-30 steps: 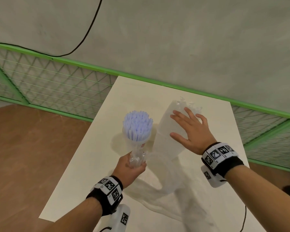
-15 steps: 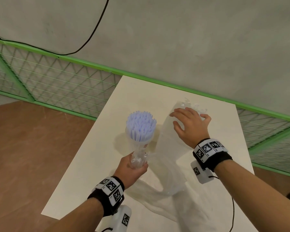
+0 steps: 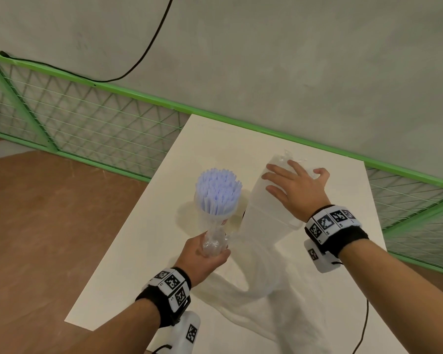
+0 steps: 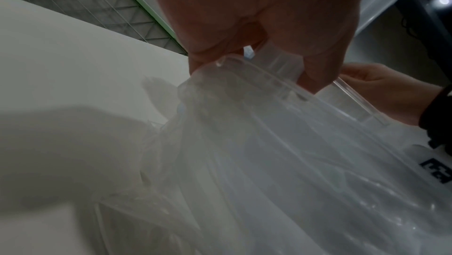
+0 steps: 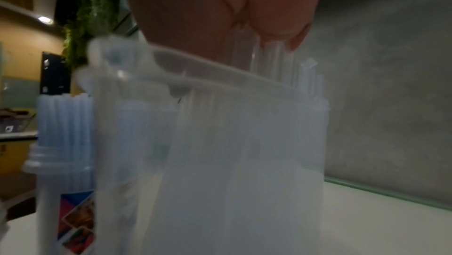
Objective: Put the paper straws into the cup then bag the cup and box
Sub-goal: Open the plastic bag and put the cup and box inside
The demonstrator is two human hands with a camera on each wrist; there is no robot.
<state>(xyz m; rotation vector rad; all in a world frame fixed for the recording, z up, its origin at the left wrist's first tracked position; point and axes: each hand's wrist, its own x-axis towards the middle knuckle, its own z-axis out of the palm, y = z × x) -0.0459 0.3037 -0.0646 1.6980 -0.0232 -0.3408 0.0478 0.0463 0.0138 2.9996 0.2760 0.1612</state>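
Observation:
A clear cup [image 3: 216, 218] packed with pale blue paper straws [image 3: 218, 192] stands upright on the white table [image 3: 128, 264]. My left hand [image 3: 205, 254] grips a bunched part of the thin clear bag [image 3: 266, 302] at the cup's base; the wrist view shows the left hand [image 4: 244, 56] pinching the bag [image 4: 269, 162]. A translucent box [image 3: 266, 218] stands on end to the right of the cup. My right hand [image 3: 294, 190] holds its top, fingers over the near side and thumb hooked over the far side. From the right wrist, the right hand [image 5: 220, 17] tops the box [image 5: 232, 143], beside the cup [image 5: 58, 162].
The bag's loose film trails over the table toward the near edge. A green-framed mesh fence [image 3: 87, 129] runs behind the table, below a grey wall with a black cable [image 3: 149, 47]. Brown floor [image 3: 36, 238] lies left of the table.
My right hand has slid toward the far end of the box top and its thumb now hooks over the edge. The left hand still holds the bunched bag by the cup.

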